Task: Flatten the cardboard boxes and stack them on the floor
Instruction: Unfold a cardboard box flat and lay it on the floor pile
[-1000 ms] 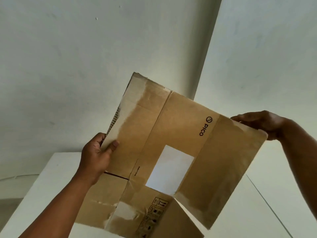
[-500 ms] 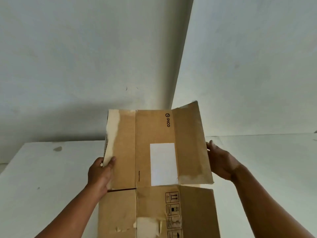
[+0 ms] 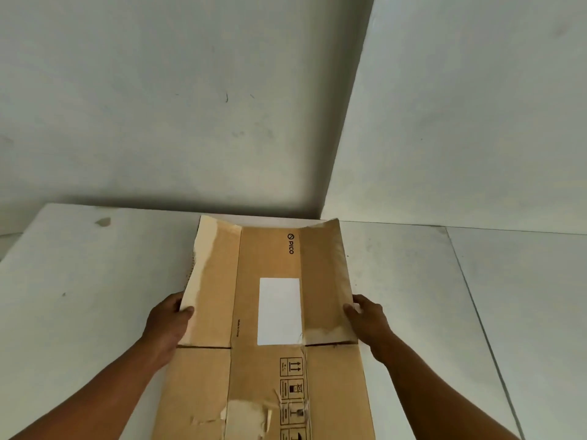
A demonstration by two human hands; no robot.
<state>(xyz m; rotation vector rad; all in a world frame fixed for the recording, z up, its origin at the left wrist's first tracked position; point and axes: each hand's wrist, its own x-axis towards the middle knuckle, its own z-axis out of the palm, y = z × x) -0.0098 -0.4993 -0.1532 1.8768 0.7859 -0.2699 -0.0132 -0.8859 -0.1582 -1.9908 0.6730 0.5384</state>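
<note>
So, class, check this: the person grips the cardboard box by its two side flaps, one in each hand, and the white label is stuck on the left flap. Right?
Not quite. The head view shows the white label on the middle panel of the cardboard box, not on the left flap. The left hand and right hand do each grip a side flap.

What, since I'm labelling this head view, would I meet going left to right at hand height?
At that height: left hand → left flap → white label → right flap → right hand.
</note>
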